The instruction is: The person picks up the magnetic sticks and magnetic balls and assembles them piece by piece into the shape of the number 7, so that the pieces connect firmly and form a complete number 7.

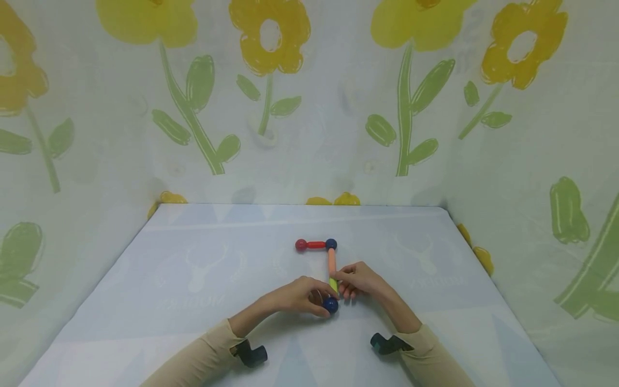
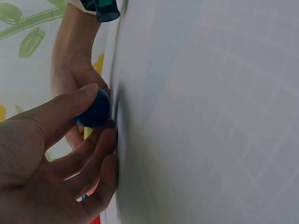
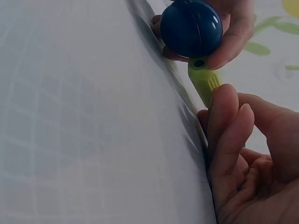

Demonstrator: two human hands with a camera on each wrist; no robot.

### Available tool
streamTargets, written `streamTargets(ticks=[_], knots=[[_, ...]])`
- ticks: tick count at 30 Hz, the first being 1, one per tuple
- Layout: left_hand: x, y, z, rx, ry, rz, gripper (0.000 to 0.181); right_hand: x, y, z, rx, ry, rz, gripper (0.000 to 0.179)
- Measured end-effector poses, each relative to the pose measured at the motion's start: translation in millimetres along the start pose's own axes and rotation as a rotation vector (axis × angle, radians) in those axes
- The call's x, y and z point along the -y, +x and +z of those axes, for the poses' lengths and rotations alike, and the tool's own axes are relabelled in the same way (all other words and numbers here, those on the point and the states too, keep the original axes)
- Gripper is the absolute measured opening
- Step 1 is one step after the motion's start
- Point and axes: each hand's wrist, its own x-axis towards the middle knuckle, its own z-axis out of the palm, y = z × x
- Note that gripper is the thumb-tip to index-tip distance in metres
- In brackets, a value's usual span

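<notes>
My left hand point(image 1: 301, 294) pinches a dark blue ball point(image 1: 331, 306) between thumb and fingers, low over the table. The ball sits at the near end of a yellow-green rod point(image 3: 201, 78). With thumb and fingertips my right hand point(image 1: 361, 279) holds that rod near where it meets a salmon-coloured rod point(image 1: 331, 260). Farther off, the salmon rod runs to a second dark blue ball point(image 1: 331, 244). From there a red rod point(image 1: 316, 245) extends left to a red ball point(image 1: 301, 245). In the right wrist view, fingers hide part of the yellow-green rod.
The pieces lie along the middle of a table point(image 1: 203, 242) under a pale patterned cloth. Flower-printed curtains point(image 1: 309, 156) hang at the back and both sides. A small dark camera sits on each wrist, the left camera point(image 1: 251, 355) and the right camera point(image 1: 387, 344).
</notes>
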Motion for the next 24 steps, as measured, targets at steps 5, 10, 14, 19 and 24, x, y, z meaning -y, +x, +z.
streamTargets(ticks=[5, 10, 14, 19, 24], knots=[[1.0, 1.9, 0.0, -0.002, 0.001, 0.009, 0.041, -1.3, 1.0, -0.8, 0.0, -0.001, -0.002, 0.039], [-0.7, 3.2, -0.1, -0.003, 0.009, 0.015, 0.041, -1.8, 0.9, -0.8, -0.001, 0.003, -0.003, 0.039], [-2.5, 3.2, -0.4, -0.006, 0.011, 0.013, 0.041, -2.2, 1.4, -0.5, -0.005, 0.006, -0.001, 0.038], [-2.5, 3.7, 0.2, -0.011, 0.018, 0.012, 0.04, -2.6, 2.4, 0.1, -0.011, 0.007, 0.006, 0.039], [-1.2, 4.8, 1.1, -0.015, 0.026, 0.005, 0.04, -2.8, 1.8, 0.5, -0.009, 0.022, 0.005, 0.039]])
